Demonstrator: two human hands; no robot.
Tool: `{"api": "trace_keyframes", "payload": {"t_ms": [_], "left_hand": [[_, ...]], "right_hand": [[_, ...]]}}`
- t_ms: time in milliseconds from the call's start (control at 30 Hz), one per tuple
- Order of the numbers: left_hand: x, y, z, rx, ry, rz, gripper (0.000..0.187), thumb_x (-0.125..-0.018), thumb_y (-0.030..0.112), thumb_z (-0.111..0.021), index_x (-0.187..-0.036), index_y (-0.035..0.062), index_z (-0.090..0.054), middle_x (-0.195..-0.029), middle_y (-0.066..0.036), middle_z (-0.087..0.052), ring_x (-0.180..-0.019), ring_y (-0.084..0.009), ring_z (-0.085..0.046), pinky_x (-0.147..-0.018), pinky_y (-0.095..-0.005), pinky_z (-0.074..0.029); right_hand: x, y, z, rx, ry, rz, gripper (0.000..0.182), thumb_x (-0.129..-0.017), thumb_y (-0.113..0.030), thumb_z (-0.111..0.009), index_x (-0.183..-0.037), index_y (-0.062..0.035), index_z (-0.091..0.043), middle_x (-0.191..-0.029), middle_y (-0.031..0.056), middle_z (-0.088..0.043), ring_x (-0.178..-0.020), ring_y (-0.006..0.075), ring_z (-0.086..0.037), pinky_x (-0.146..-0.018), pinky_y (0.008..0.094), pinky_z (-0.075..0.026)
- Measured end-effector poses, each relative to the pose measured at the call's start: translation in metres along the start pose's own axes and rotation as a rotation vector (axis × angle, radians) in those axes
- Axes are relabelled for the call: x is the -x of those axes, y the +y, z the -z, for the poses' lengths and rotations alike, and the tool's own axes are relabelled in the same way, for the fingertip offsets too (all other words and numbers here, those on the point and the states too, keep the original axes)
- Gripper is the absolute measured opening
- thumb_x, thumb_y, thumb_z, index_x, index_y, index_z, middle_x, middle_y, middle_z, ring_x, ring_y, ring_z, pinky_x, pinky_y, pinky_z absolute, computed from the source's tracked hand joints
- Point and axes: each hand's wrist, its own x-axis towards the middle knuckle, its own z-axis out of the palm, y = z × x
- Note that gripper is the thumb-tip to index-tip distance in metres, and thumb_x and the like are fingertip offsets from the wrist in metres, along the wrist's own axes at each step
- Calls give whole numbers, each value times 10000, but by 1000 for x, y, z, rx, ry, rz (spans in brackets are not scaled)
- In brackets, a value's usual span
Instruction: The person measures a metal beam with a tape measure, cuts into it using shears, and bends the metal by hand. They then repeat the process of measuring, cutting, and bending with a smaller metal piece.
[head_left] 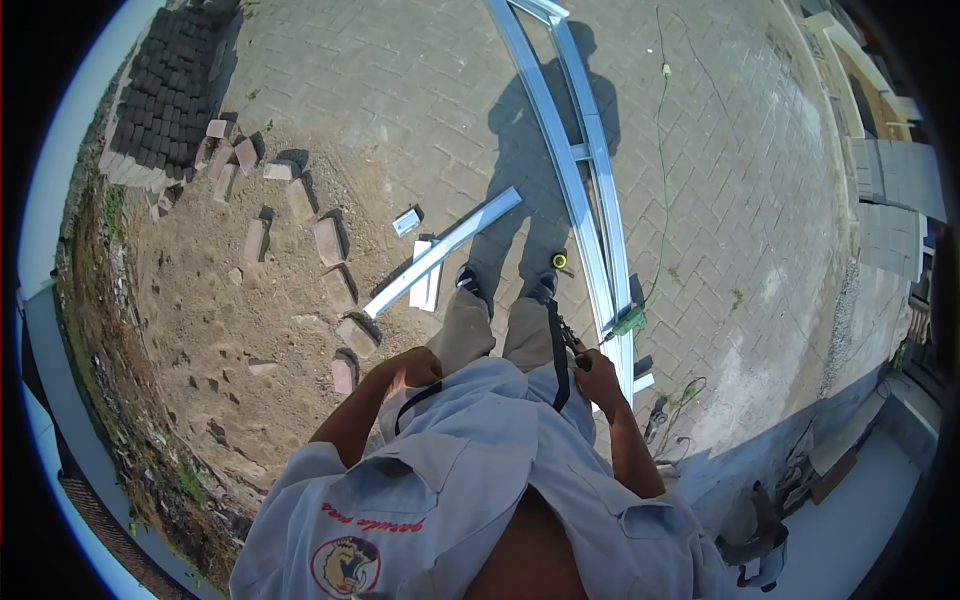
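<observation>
— What is the person doing with the right hand (pixel 600 374)?

— It is curled around a small dark tool (pixel 573 340) held at hip height, just beside the long silver aluminium frame (pixel 590 190) that lies on the paving and runs away from the feet. I cannot make out what sort of tool it is; it is too small and half hidden by the fingers.

— And the left hand (pixel 420 368)?

— Resting against the front of the light grey work shirt (pixel 480 460), near the waist. Whether the fingers grip anything there I cannot tell; they look bent in against the cloth.

— What lies around the feet?

— A shorter silver aluminium bar (pixel 445 250) lies slantwise on the ground just left of the dark shoes (pixel 475 283), its near end over the sand. A small yellow tape measure (pixel 559 261) sits on the grey brick paving (pixel 730 180) between the shoes and the long frame. A thin green cable (pixel 662 150) trails along the right of the frame.

— And off to the left?

— Loose reddish paving bricks (pixel 328 240) scattered across a patch of bare sand (pixel 200 300), and beyond them a neat stack of dark grey bricks (pixel 165 90).
</observation>
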Motion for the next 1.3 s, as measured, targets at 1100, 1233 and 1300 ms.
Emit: {"api": "trace_keyframes", "payload": {"t_ms": [1100, 1233, 1300], "left_hand": [[-516, -421, 104, -192, 864, 230, 737, -926, 466, -652, -1544, 158, -394, -1495, -199, -484, -1382, -418, -470, -1136, -560, -345], [-548, -420, 92, -348, 895, 154, 595, -987, 379, -544, -1503, 110, -417, -1362, -234, -545, -1328, -404, -512, -1118, -533, -356], [-556, -426, 89, -351, 950, 171, 588, -977, 379, -561, -1474, 92, -435, -1337, -228, -555, -1292, -404, -532, -1098, -533, -371]], "right_hand": [[-589, 107, -288, 305, -67, 100, 583, -906, -239, -700, -1417, -11, -535, -1254, 302, -645, -1223, 472, -596, -1011, 509, -492], [-632, 68, -261, 504, -118, 334, 547, -914, -287, -711, -1372, -13, -590, -1220, 301, -671, -1157, 442, -649, -974, 514, -506], [-631, 25, -233, 367, 51, 397, 531, -922, -265, -708, -1370, -7, -589, -1093, 279, -714, -1043, 405, -703, -896, 493, -529]]}}
